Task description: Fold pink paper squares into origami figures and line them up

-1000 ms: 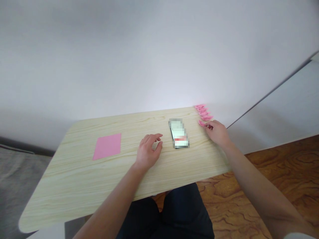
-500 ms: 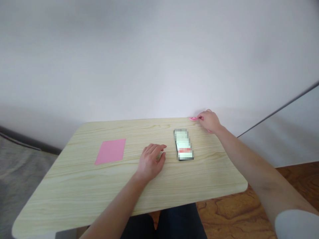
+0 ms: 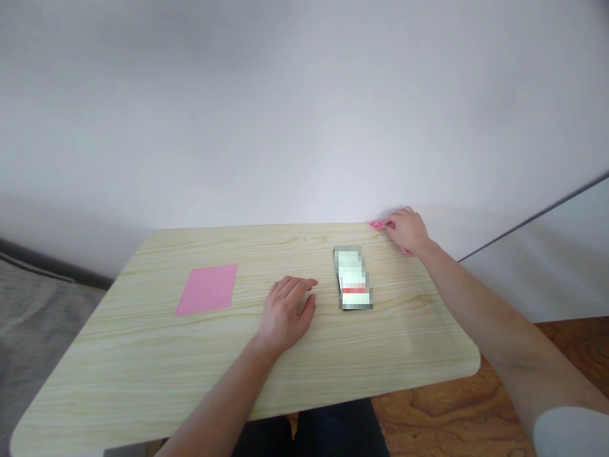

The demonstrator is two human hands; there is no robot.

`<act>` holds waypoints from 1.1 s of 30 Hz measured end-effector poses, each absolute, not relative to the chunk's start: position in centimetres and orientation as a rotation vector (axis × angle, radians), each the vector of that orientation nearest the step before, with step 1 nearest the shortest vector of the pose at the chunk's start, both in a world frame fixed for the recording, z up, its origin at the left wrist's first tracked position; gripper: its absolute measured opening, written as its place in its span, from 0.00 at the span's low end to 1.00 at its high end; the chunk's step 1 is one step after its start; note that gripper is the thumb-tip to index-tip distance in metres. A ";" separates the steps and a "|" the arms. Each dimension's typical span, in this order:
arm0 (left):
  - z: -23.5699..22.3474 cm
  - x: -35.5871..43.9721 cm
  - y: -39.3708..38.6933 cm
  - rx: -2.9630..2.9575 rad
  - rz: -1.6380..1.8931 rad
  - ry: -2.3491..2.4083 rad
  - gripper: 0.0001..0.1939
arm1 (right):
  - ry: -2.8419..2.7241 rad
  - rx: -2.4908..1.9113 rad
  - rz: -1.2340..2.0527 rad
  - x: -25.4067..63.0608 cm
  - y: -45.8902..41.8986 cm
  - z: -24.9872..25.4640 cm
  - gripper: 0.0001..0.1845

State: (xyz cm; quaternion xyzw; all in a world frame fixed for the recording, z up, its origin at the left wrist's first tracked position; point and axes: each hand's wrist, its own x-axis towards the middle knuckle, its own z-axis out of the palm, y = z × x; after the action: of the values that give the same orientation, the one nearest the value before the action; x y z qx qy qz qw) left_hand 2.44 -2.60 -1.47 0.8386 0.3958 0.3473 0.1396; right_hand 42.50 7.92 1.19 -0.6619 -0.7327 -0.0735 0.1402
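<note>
Head view puts my right hand [image 3: 408, 230] at the far edge of the table [image 3: 166, 355], against the wall [image 3: 285, 114], between one and two o'clock from the phone [image 3: 353, 279]. Its fingers are drawn narrow, pinching the end of a pink folded piece [image 3: 377, 225] at their nine o'clock. A second ago I had that hand closer to me, with a row of pink pieces showing beyond it; now, besides the pinched piece, I see only a pink sliver [image 3: 406, 252] at the hand's six o'clock. Half a second ago, its place was nearly the same.

My left hand [image 3: 285, 314] stays loosely open, holding nothing, with the phone at two o'clock and the flat pink square [image 3: 208, 290] between nine and ten. Both remain in place on the table.
</note>
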 end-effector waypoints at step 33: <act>-1.3 2.5 -2.8 2.391 1.052 1.138 0.13 | -2.222 -1.972 -0.183 39.8 8.4 1.3 0.18</act>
State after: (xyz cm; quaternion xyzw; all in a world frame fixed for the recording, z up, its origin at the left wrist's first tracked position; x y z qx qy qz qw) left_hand 2.45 -2.77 -1.26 0.8303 0.3950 0.3652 0.1455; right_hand 39.75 8.40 1.35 -0.6603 -0.7439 -0.0612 0.0823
